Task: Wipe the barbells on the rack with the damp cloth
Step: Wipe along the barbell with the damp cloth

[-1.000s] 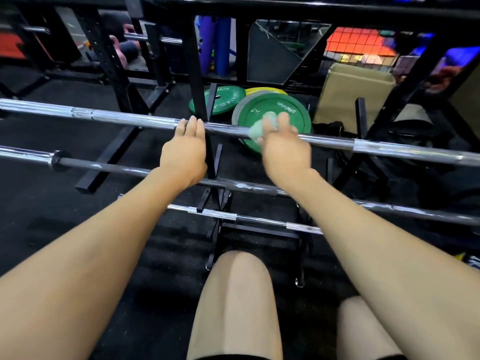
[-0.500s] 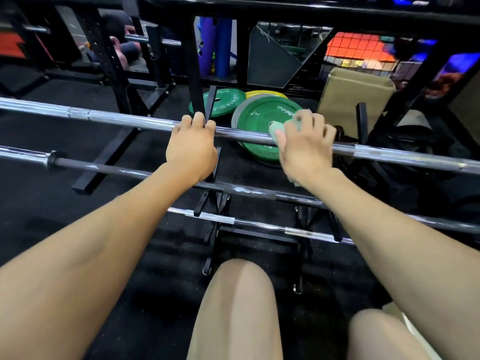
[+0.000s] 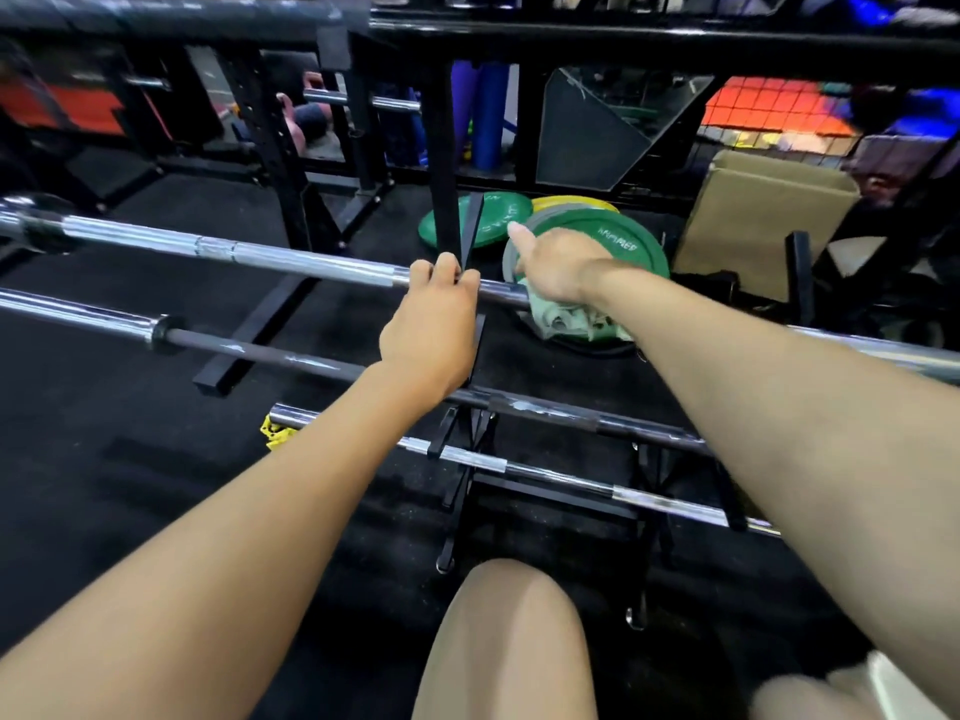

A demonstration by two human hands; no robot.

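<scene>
Left hand grips the top barbell; right hand presses the green cloth around it.

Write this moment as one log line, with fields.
left hand: grips top barbell | right hand: holds cloth on it | step: wiping

Left hand grips the top barbell — right hand wraps the green cloth round it beside.

Glossy chrome metal barbell, crumpled soft green cloth, matt black metal rack, matt brown cardboard box
</scene>
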